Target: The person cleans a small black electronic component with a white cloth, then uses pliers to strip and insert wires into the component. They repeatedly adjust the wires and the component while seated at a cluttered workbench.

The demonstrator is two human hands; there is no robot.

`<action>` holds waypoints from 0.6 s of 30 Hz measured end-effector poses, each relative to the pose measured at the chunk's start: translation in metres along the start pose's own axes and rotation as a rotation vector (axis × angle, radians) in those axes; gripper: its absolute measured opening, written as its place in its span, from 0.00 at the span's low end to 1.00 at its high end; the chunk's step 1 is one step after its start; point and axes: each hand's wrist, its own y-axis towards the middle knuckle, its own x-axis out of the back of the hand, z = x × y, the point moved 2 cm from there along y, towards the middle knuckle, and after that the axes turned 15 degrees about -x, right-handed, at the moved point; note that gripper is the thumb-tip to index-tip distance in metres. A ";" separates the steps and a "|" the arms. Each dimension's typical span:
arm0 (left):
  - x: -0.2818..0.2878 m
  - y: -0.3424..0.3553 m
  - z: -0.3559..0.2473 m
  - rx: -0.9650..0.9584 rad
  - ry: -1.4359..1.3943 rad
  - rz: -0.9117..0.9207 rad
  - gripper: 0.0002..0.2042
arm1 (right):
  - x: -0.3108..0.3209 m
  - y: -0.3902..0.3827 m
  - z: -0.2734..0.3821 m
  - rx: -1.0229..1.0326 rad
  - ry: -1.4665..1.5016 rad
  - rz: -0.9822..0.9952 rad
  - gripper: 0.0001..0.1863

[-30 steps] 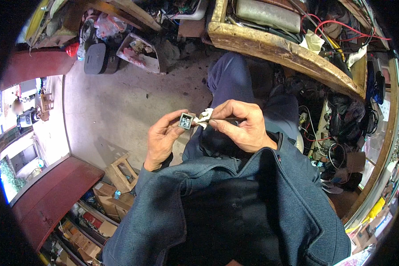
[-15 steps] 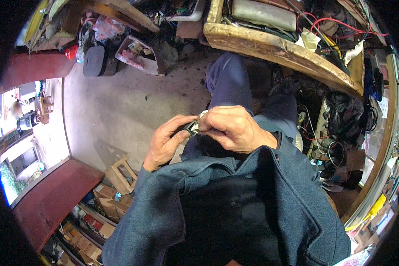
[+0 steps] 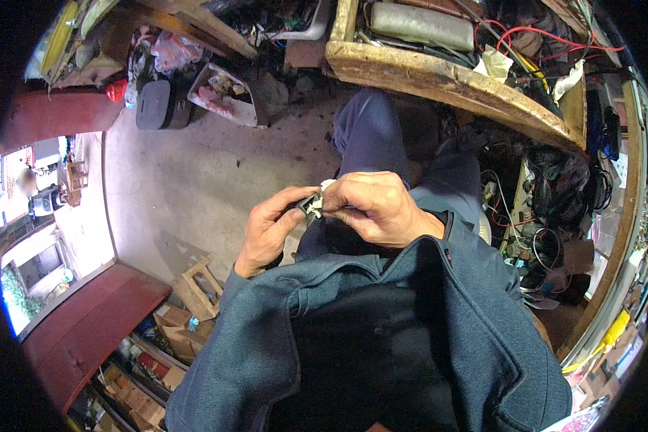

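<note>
As I judge it, my work is in the middle, not at the end: the small dark piece [image 3: 306, 203] is between my two hands, and the white scrap [image 3: 316, 209], which looks like soft paper, is pressed right against it. The piece is off the left end of the wooden-edged bench [image 3: 439, 78], on the side nearer to my body, and it is held up above the floor [image 3: 173, 194]. My left hand [image 3: 265, 232] grips it between thumb and fingers. My right hand [image 3: 373, 207] has its fingertips closed together at the scrap and seems to pinch it; if there is something more under these fingers, I cannot tell. What is done: the piece and the scrap are brought together. What is left I cannot say exactly, because my fingers cover most of the piece and its surface cannot be checked. About writing, I can read none, and on the piece I find no brand or label. Some cardboard boxes [image 3: 176, 331] lie far to the left of the bench, on my side; any print on them is too small for reading.
</note>
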 end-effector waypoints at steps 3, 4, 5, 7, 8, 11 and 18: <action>-0.002 0.003 -0.003 -0.029 -0.026 -0.010 0.18 | 0.000 -0.001 -0.006 -0.094 0.123 -0.010 0.07; -0.003 0.003 -0.004 -0.034 -0.038 -0.008 0.18 | -0.001 -0.002 -0.009 -0.124 0.177 -0.010 0.07; -0.003 0.003 -0.004 -0.039 -0.050 -0.006 0.18 | -0.001 -0.003 -0.011 -0.153 0.231 -0.010 0.07; -0.003 0.004 -0.002 -0.028 -0.022 -0.005 0.18 | 0.000 -0.004 -0.007 -0.153 0.143 -0.006 0.07; -0.003 0.005 -0.003 -0.009 0.020 -0.004 0.18 | -0.001 -0.004 -0.006 -0.105 0.036 -0.015 0.08; -0.008 -0.001 0.000 0.047 0.008 -0.096 0.17 | -0.004 -0.008 0.002 0.015 -0.211 -0.010 0.11; -0.015 0.000 -0.001 0.125 0.036 -0.163 0.16 | -0.007 -0.007 0.007 0.018 -0.314 -0.007 0.11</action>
